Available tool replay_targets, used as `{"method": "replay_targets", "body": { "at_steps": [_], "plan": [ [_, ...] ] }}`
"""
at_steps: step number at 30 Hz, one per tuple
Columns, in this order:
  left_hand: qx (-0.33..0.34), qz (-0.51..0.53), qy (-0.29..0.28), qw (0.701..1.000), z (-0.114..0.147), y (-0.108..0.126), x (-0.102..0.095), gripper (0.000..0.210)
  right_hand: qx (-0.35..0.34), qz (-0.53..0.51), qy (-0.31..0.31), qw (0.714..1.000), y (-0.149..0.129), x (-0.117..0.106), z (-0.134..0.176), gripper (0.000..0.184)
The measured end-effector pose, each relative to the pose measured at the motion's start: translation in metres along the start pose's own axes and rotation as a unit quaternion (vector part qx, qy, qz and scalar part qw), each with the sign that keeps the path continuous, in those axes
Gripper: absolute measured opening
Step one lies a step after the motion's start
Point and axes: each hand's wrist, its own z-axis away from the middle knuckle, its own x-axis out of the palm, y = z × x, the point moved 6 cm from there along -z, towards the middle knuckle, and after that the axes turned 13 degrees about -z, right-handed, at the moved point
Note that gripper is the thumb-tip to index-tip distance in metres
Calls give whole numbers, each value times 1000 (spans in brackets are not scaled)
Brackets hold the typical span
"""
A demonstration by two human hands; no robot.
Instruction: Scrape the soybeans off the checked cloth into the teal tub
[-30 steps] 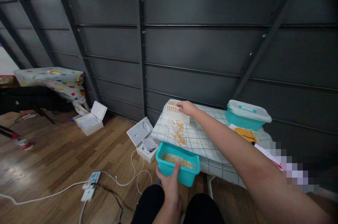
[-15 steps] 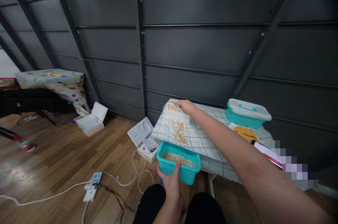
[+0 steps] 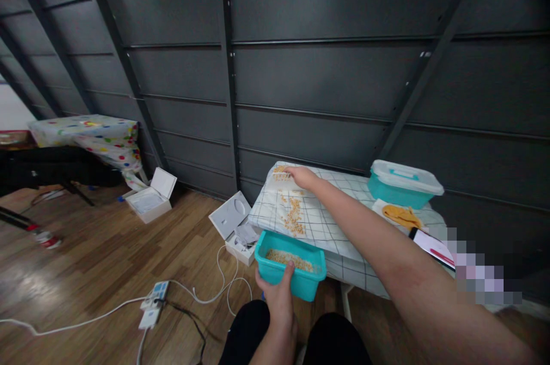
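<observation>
Fingers (image 3: pixel 290 266) on grain-filled teal tub (image 3: pixel 290 265)

Teal, white and grain-yellow against dark grey

The open teal plastic bin (image 3: pixel 290 271) holds pale yellow grain; loose golden kernels (image 3: pixel 293 216) lie on the white, black-gridded tabletop (image 3: pixel 335 227). At right, a teal tub with white lid (image 3: pixel 404 184); at left, a polka-dotted cloth (image 3: pixel 92 133).

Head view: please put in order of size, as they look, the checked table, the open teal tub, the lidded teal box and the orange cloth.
1. checked table
2. open teal tub, though it sits nearer the camera than the lidded teal box, so these two stay unsure
3. orange cloth
</observation>
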Motion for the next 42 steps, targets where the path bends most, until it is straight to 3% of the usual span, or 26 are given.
{"method": "replay_targets", "body": {
  "at_steps": [8, 26, 31, 42],
  "plan": [
    [15, 14, -15, 1000, 7, 8, 0, 106, -1, -20, -20, 1000, -5, 0, 20, 47],
    [26, -19, -3, 999, 27, 5, 1, 110, -52, -7, -42, 998, -45, -16, 109, 48],
    [66, -35, 6, 997, 24, 3, 2, 107, -84, 6, -36, 996, -52, -13, 134, 45],
    [64, -44, 9, 997, 28, 2, 4, 116, -134, -5, -52, 990, -65, -29, 176, 53]
  ]
}}
